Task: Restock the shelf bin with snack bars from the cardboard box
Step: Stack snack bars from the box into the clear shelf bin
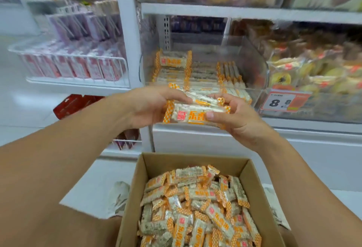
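Left hand (148, 103) and right hand (233, 117) gripping a stack of snack bars (195, 112) by its ends, before the clear shelf bin (254, 64); below, cardboard box (137, 178) heaped with bars.

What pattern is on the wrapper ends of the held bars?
Orange-and-white checks on the held bars; head view.

The white shelf (244, 10) carries a clear plastic bin (260, 64), where orange-and-white snack bars (172, 61) lie in flat rows and stand on edge at its right side. Right of the bin, on the same shelf, sit wrapped round pastries (305, 70) behind an 8.8 price tag (282, 101). Left of the bin, a white wire shelf (76, 82) holds pink packets (74, 66).
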Demonstrator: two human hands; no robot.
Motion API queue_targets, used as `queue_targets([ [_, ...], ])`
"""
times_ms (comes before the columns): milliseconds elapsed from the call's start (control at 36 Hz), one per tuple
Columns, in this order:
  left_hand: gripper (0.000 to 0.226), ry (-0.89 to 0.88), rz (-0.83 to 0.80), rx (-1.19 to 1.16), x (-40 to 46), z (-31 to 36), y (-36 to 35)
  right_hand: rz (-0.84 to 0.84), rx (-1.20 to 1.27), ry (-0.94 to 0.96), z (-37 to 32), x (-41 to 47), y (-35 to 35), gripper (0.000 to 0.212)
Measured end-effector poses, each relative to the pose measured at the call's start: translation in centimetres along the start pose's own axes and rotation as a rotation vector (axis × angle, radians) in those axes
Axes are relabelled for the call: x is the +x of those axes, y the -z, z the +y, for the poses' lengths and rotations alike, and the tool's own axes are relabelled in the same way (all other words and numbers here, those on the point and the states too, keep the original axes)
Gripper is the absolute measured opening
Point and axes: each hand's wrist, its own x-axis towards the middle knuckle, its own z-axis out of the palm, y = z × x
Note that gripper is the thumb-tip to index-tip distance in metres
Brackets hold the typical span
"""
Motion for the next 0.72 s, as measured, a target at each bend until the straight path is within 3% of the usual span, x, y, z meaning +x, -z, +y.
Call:
queue_targets([
  [83, 0.05, -0.151, 0.103, -0.064, 0.8, 2.7, 0.8, 0.082, -0.034, 0.162, -3.5, 2.3, -0.8, 0.056],
  [139, 0.052, -0.246, 0.281, -0.036, 1.9, 3.4, 1.9, 0.135, -0.108, 0.196, -5.2, 4.3, -0.7, 0.054],
  [194, 0.06, -0.351, 0.542, 0.141, 3.4, 3.6, 3.5, 0.194, -0.197, 0.207, -6.2, 6.9, 0.2, 0.06],
  [250, 0.042, -0.5, 0.743, 0.498, 4.7, 3.6, 4.8, 0.255, -0.287, 0.182, -6.7, 10.1, 1.2, 0.059],
  [306, 0.027, -0.631, 0.734, 0.892, 5.6, 3.4, 5.5, 0.271, -0.412, 0.138, -6.7, 13.5, 1.8, 0.056],
  [389, 0.037, -0.589, 0.599, 1.292, 7.6, 2.2, 6.2, 0.297, -0.606, 0.048, -6.1, 17.8, 1.7, 0.083],
  [500, 0.049, -0.378, 0.509, 1.415, 9.6, 1.3, 6.2, 0.216, -0.775, 0.068, -4.6, 22.1, 0.1, 0.071],
  [639, 0.065, -0.224, 0.531, 1.487, 10.3, 1.0, 5.9, 0.148, -1.258, 0.153, -4.1, 25.0, -0.5, 0.067],
  [722, 0.07, -0.179, 0.548, 1.506, 10.7, 0.9, 5.8, -0.013, -1.406, 0.226, -4.1, 25.2, -0.5, 0.065],
])
